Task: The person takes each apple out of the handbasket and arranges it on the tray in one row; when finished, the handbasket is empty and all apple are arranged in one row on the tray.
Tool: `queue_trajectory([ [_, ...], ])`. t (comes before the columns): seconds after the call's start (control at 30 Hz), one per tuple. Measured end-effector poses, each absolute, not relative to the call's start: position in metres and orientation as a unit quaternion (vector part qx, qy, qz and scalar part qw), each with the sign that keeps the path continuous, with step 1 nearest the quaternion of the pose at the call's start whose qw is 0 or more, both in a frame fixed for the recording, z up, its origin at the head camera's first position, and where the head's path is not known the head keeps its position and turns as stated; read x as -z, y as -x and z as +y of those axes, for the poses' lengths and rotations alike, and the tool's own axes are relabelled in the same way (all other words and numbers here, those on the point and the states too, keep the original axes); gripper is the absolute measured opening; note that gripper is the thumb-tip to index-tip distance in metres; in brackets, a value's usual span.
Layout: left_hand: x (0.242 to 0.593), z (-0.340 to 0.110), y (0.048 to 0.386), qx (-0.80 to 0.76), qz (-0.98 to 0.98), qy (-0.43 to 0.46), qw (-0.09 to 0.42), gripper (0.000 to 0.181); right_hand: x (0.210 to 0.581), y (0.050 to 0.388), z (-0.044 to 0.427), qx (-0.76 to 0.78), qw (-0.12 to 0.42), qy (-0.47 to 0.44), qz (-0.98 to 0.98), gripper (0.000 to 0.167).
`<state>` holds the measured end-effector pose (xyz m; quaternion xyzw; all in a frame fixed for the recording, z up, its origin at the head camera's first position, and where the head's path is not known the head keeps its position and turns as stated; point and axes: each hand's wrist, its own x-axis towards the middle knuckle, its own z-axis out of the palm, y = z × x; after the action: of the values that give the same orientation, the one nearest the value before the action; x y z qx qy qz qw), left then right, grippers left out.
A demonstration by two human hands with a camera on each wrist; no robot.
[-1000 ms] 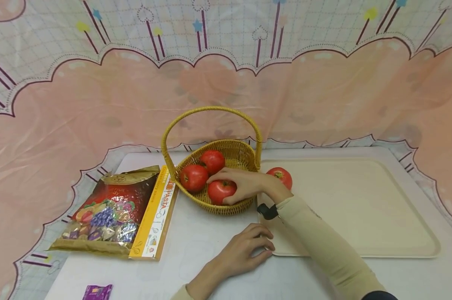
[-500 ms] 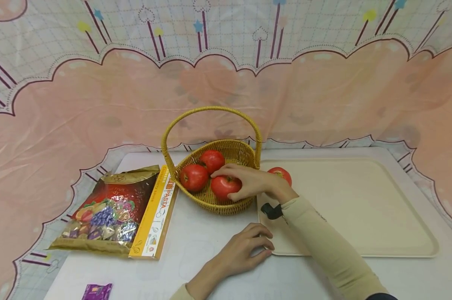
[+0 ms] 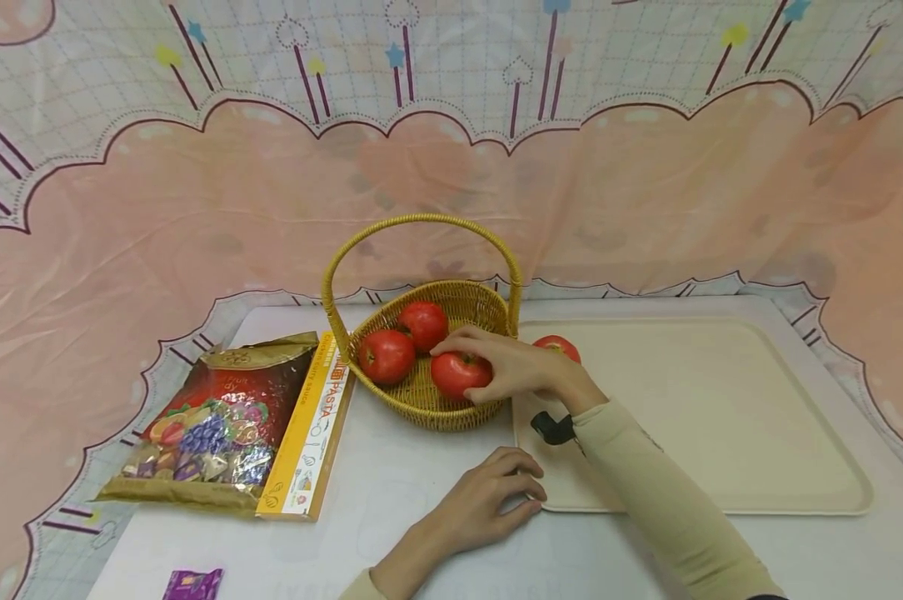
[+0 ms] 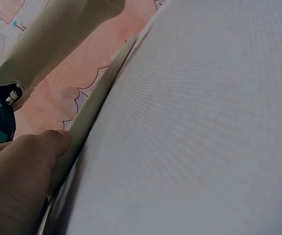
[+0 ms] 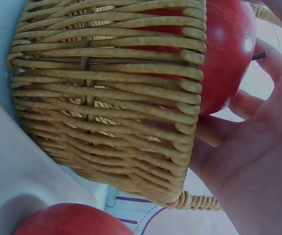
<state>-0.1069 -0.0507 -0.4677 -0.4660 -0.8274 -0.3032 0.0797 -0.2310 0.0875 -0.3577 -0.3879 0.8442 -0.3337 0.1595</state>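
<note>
Inside the rim of the wicker basket, my right hand holds a red apple with fingers and thumb around it. The right wrist view shows this apple at the basket rim, its stem toward the palm of the hand. Two more apples, a front one and a back one, sit in the basket's left half. My left hand rests on the table with loosely bent fingers at the near left corner of the cream tray. In the left wrist view its thumb touches the tray's edge.
Another apple lies at the tray's left side, partly behind my right wrist. Left of the basket are a yellow-and-white pasta box and a candy bag. A purple wrapped candy lies near the front edge. The basket's tall handle arches above.
My right hand has shifted a little to the right and slightly up with the apple in its grip, away from the apple on the left. The left hand has stayed in place.
</note>
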Motion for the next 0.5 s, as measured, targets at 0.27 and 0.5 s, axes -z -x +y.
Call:
queue_trajectory([
  [0.27, 0.470, -0.051, 0.107, 0.308, -0.824, 0.468, 0.084, 0.008, 0.361, 0.228, 0.094, 0.329, 0.133, 0.396, 0.847, 0.059],
  [0.5, 0.469, -0.051, 0.107, 0.308, -0.824, 0.469, 0.084, 0.009, 0.360, 0.226, 0.099, 0.310, 0.115, 0.406, 0.852, 0.058],
])
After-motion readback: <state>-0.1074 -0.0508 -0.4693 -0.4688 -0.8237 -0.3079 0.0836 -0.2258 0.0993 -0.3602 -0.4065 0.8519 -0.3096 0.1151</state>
